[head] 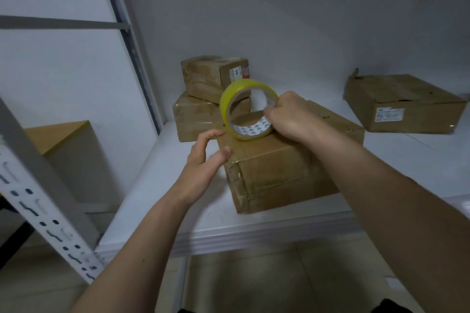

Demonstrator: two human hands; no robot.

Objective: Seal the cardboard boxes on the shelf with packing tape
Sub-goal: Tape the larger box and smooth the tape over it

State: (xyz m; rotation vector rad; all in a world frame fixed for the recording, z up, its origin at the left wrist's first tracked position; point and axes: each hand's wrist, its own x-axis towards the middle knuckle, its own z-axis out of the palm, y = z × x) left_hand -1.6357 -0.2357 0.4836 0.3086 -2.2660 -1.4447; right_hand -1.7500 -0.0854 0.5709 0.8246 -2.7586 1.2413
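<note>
Head view: right hand (284,115) gripping 1 roll of yellow packing tape (248,109), stood on edge on the top of the near cardboard box (279,160), seemingly to start a strip at the box's far-left corner; left hand (206,157) open, fingers relaxed, thumb touching that box's near-left corner, probably to steady it on the white shelf (178,211). Counted: 4 boxes in all, namely the near box under the hands, 1 small box (208,76) stacked on 1 lower box (195,117) at the far left, and 1 flat box (407,101) at the far right with a raised flap; 1 roll, 2 hands.
</note>
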